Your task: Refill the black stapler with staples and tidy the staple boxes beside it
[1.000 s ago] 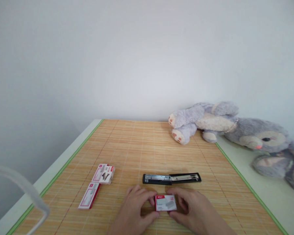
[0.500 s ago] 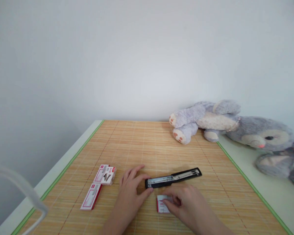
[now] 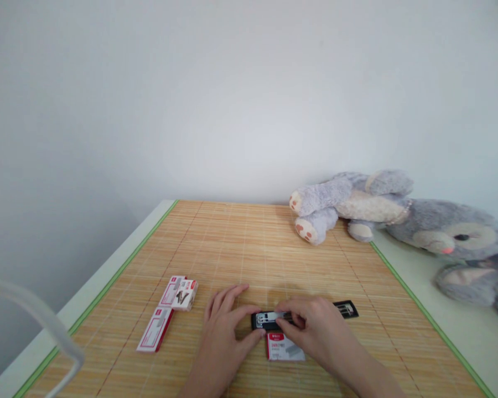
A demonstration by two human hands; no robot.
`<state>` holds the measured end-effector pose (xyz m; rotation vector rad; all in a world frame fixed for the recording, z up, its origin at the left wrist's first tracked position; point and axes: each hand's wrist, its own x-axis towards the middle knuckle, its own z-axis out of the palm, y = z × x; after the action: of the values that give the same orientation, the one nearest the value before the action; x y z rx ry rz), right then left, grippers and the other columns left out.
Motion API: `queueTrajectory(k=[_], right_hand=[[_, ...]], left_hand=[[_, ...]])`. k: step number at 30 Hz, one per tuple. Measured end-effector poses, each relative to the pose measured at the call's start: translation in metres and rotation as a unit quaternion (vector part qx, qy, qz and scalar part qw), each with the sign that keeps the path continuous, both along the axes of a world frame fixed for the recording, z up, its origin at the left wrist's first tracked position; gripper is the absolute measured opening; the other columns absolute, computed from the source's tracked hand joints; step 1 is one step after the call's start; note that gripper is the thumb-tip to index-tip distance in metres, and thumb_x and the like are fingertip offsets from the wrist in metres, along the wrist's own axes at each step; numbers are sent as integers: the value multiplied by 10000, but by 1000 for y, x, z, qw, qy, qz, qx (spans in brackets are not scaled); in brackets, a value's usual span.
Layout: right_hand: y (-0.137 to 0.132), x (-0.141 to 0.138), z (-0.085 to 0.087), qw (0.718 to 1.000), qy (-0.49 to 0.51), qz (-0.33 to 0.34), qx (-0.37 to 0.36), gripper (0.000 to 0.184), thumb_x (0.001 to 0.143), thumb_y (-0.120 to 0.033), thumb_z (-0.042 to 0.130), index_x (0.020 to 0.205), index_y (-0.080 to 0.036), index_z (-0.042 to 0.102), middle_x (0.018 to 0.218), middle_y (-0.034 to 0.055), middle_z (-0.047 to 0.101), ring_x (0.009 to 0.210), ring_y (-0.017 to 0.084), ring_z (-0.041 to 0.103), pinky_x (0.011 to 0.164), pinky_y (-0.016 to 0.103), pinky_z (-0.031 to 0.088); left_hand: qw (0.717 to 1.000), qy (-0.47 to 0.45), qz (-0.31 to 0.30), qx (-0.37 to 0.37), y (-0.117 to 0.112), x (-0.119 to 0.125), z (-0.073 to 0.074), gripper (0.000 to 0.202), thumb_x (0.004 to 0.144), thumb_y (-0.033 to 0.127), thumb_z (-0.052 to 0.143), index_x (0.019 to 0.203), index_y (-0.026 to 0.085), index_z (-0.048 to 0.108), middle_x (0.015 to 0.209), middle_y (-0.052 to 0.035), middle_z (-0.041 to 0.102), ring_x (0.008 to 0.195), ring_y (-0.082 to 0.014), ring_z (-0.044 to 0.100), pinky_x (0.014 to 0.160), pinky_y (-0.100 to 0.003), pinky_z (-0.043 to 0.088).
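Note:
A black stapler (image 3: 269, 319), opened flat with its metal channel showing, lies across the bamboo mat (image 3: 249, 243). My left hand (image 3: 224, 326) grips its left end between thumb and fingers. My right hand (image 3: 315, 326) covers the stapler's middle, fingers pinched over the channel; what they hold, if anything, is hidden. The stapler's right end (image 3: 346, 309) sticks out beyond my right hand. A small red and white staple box (image 3: 283, 347) lies on the mat just in front of the stapler, below my right hand.
Two more staple boxes (image 3: 178, 292) and a flat red and white sleeve (image 3: 155, 329) lie to the left. A grey plush rabbit (image 3: 398, 215) sprawls at the back right, partly off the mat. A pale curved object (image 3: 33, 315) crosses the lower left corner.
Both hands let go of the staple box, which stays on the mat. The left hand took the stapler's left end and drew it nearer; the right hand moved up onto its middle.

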<state>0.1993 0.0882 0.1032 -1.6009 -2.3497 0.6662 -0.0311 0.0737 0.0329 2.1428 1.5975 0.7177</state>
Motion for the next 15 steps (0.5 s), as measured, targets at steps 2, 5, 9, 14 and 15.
queueTrajectory(k=[2, 5, 9, 14, 15], right_hand=[[-1, -1, 0, 1000, -1, 0, 5, 160, 933, -283, 640, 869, -296, 787, 637, -46, 623, 582, 130, 514, 580, 277, 258], [-2, -2, -1, 1000, -1, -9, 13, 141, 929, -283, 652, 893, -304, 786, 682, -42, 668, 611, 135, 548, 596, 273, 276], [-4, -2, -2, 1000, -8, -18, 4, 124, 932, -304, 667, 892, -310, 784, 707, -38, 700, 633, 146, 580, 601, 269, 286], [-6, 9, 2, 999, -6, -44, -15, 132, 936, -329, 685, 988, -329, 807, 766, -23, 743, 677, 166, 629, 625, 265, 328], [-7, 12, 3, 999, -12, -46, -18, 135, 941, -325, 678, 950, -330, 813, 763, -23, 747, 679, 168, 635, 625, 267, 327]], left_hand=[[1000, -2, -1, 2, 0, 0, 0, 340, 799, 363, 847, 1125, 432, 777, 1489, 14, 583, 1398, -330, 477, 1179, -611, 360], [1000, -4, 0, 6, 0, 0, 0, 339, 807, 353, 839, 1129, 436, 772, 1479, 17, 588, 1393, -321, 481, 1185, -610, 358], [1000, -6, 0, 9, 0, 0, 1, 343, 810, 338, 836, 1133, 434, 769, 1471, 10, 591, 1388, -317, 485, 1193, -627, 343], [1000, -11, -3, 12, -1, 0, 2, 333, 813, 345, 833, 1132, 421, 772, 1465, -2, 596, 1386, -322, 484, 1185, -626, 360], [1000, -12, -2, 13, -1, 0, 2, 330, 815, 346, 830, 1131, 422, 772, 1466, -2, 596, 1385, -322, 485, 1186, -629, 360]])
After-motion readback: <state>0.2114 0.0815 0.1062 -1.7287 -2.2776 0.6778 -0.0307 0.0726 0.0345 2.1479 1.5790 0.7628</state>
